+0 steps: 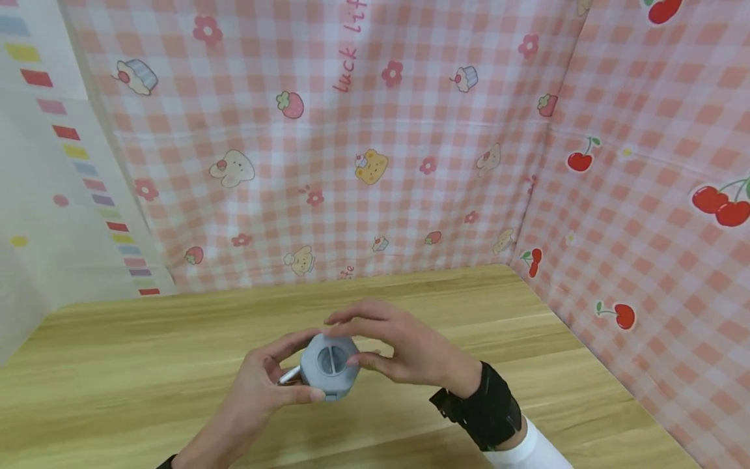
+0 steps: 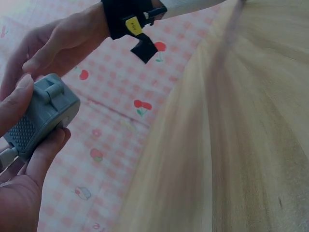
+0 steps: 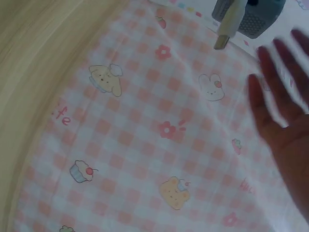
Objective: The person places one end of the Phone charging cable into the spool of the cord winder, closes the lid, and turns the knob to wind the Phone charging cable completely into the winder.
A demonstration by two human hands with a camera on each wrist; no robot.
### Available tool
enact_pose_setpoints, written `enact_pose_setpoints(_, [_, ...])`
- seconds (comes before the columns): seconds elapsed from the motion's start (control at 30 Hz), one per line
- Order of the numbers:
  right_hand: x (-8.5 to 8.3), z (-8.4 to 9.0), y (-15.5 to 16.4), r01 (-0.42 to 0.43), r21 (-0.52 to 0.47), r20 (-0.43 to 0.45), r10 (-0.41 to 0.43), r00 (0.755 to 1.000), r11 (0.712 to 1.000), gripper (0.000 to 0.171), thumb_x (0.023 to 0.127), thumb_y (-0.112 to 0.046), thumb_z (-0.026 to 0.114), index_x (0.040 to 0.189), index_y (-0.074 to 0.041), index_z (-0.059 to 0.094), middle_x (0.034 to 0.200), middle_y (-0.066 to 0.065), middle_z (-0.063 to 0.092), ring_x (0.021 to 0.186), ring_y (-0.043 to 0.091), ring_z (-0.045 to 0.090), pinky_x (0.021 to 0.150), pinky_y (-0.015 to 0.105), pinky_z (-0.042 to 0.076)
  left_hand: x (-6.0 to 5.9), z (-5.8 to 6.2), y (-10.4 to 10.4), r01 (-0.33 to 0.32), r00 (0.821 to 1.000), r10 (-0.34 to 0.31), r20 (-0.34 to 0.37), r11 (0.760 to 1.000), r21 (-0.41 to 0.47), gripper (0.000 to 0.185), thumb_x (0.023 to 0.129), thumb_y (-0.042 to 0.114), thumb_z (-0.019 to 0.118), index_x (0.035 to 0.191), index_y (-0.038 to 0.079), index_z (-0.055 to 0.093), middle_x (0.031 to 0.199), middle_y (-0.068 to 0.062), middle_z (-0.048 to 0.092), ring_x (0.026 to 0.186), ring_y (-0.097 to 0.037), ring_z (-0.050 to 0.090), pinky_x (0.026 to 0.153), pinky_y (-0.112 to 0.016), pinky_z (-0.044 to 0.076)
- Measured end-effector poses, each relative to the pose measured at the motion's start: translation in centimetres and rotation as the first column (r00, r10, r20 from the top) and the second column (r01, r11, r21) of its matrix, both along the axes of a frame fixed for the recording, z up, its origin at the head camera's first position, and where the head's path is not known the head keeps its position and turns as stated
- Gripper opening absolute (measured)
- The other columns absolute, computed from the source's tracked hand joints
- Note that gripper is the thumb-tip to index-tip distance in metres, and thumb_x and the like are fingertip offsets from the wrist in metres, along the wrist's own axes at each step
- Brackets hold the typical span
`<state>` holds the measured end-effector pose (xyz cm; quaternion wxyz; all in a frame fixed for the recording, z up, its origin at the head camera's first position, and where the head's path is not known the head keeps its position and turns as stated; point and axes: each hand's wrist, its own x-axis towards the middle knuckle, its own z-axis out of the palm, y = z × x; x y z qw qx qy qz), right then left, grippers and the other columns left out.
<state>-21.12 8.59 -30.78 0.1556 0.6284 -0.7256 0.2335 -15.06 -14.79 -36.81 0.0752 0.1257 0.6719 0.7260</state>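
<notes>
Head view: both hands meet above the wooden table (image 1: 146, 365), near its front middle. Left hand (image 1: 266, 384) grips a small grey plastic block (image 1: 329, 366), thumb under it and fingers curled round the near side. The block is held clear of the table, its round slotted face towards the camera. A short white stub (image 1: 290, 375) sticks out of the block's left side. Right hand (image 1: 404, 348) hovers over the block's top right, fingers straight and loosely together, fingertips at or just off the block's edge; cannot tell if they touch. Black wrist strap (image 1: 483, 410) on the right wrist, white sleeve (image 1: 536, 453) behind it. Pink checked cloth (image 1: 351, 163) with cupcakes, bears and cherries lines the back and right walls.

Left wrist view: left hand (image 2: 17, 159) holds the grey block (image 2: 41, 116) between thumb on top and fingers underneath. The block has a textured dotted side and a raised ridged top. Right hand (image 2: 58, 41) is just above it, fingers relaxed. The strap (image 2: 128, 17) carries a yellow tag.

Right wrist view: right hand (image 3: 285, 116) is spread, fingers straight, blurred, holding nothing. The block (image 3: 258, 12) sits at the top edge, just beyond the fingertips, with the white stub (image 3: 228, 26) hanging from it, metal tip down. Cloth fills the rest; a table strip shows at left.
</notes>
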Motion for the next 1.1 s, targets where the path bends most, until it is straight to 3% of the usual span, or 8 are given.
enact_pose_setpoints(0.17, [-0.1,-1.3,-0.3,0.153,0.180,0.199,-0.189,0.962,0.972,0.098,0.070,-0.043,0.083,0.148,-0.014,0.031,0.141,0.002,0.046,0.126,0.012,0.048,0.102,0.029,0.046,-0.2,-0.3,-0.2,-0.033,0.998,0.033,-0.059,0.999,-0.006,0.070,0.074,0.002,0.079,0.136,0.013,0.049,0.141,-0.004,0.047,0.127,-0.014,0.049,0.112,-0.053,0.033])
enact_pose_setpoints(0.3, [-0.3,-2.1,-1.0,0.166,0.196,0.294,-0.219,0.930,0.967,0.093,0.068,-0.038,0.086,0.144,-0.013,0.038,0.130,-0.002,0.055,0.117,0.008,0.054,0.098,0.024,0.048,-0.4,-0.6,-0.2,-0.033,0.998,0.033,-0.051,0.999,-0.009,0.070,0.075,0.003,0.079,0.137,0.014,0.048,0.141,-0.004,0.045,0.125,-0.013,0.050,0.110,-0.046,0.038])
enact_pose_setpoints(0.47, [-0.7,-2.5,-1.1,0.192,0.190,0.320,-0.245,0.915,0.963,0.082,0.068,-0.031,0.087,0.136,-0.009,0.047,0.122,-0.002,0.062,0.110,0.007,0.059,0.091,0.018,0.049,-0.8,-0.8,-0.1,-0.038,0.999,0.036,-0.023,0.996,-0.081,0.067,0.075,0.011,0.081,0.134,0.022,0.052,0.143,-0.001,0.042,0.105,-0.015,0.063,0.091,-0.032,0.052])
enact_pose_setpoints(0.57, [-0.9,-2.8,-1.2,0.202,0.221,0.341,-0.269,0.900,0.954,0.079,0.068,-0.030,0.087,0.135,-0.008,0.049,0.121,0.000,0.064,0.107,0.008,0.061,0.090,0.016,0.049,-1.1,-1.1,-0.2,-0.022,0.999,0.017,-0.037,0.991,-0.135,0.069,0.075,0.015,0.081,0.136,0.022,0.050,0.144,-0.007,0.040,0.095,-0.020,0.067,0.078,-0.028,0.056])
enact_pose_setpoints(0.67, [-1.2,-3.1,-1.3,0.209,0.245,0.379,-0.292,0.878,0.947,0.077,0.068,-0.026,0.087,0.134,-0.009,0.050,0.120,0.000,0.065,0.106,0.008,0.063,0.089,0.015,0.049,-1.4,-1.4,-0.2,-0.036,0.994,0.014,-0.105,0.977,-0.211,0.069,0.075,0.020,0.082,0.136,0.018,0.051,0.141,-0.014,0.044,0.100,-0.024,0.067,0.079,-0.027,0.056])
enact_pose_setpoints(0.83, [-1.5,-4.2,-1.5,0.232,0.290,0.394,-0.336,0.855,0.929,0.073,0.067,-0.026,0.088,0.130,-0.011,0.054,0.118,-0.003,0.066,0.104,0.004,0.061,0.090,0.017,0.050,-1.8,-1.9,0.0,-0.138,0.966,0.027,-0.257,0.896,-0.423,0.069,0.072,0.031,0.083,0.132,0.014,0.055,0.132,-0.013,0.058,0.114,-0.028,0.061,0.086,-0.032,0.056])
enact_pose_setpoints(1.0, [-1.8,-5.7,-1.8,0.239,0.343,0.406,-0.373,0.834,0.908,0.070,0.066,-0.025,0.088,0.127,-0.012,0.056,0.116,-0.005,0.066,0.103,0.000,0.060,0.091,0.017,0.049,-2.1,-2.8,0.0,-0.195,0.942,-0.012,-0.335,0.793,-0.578,0.071,0.069,0.037,0.082,0.129,0.010,0.057,0.121,-0.008,0.064,0.115,-0.028,0.060,0.089,-0.036,0.055])
enact_pose_setpoints(1.1, [-1.8,-6.4,-2.0,0.251,0.373,0.404,-0.400,0.823,0.893,0.070,0.066,-0.025,0.088,0.126,-0.011,0.056,0.115,-0.005,0.066,0.101,-0.001,0.060,0.089,0.015,0.049,-2.1,-3.0,-0.1,-0.206,0.937,-0.034,-0.349,0.751,-0.627,0.068,0.068,0.039,0.082,0.126,0.011,0.060,0.114,-0.001,0.065,0.110,-0.024,0.062,0.087,-0.037,0.056])
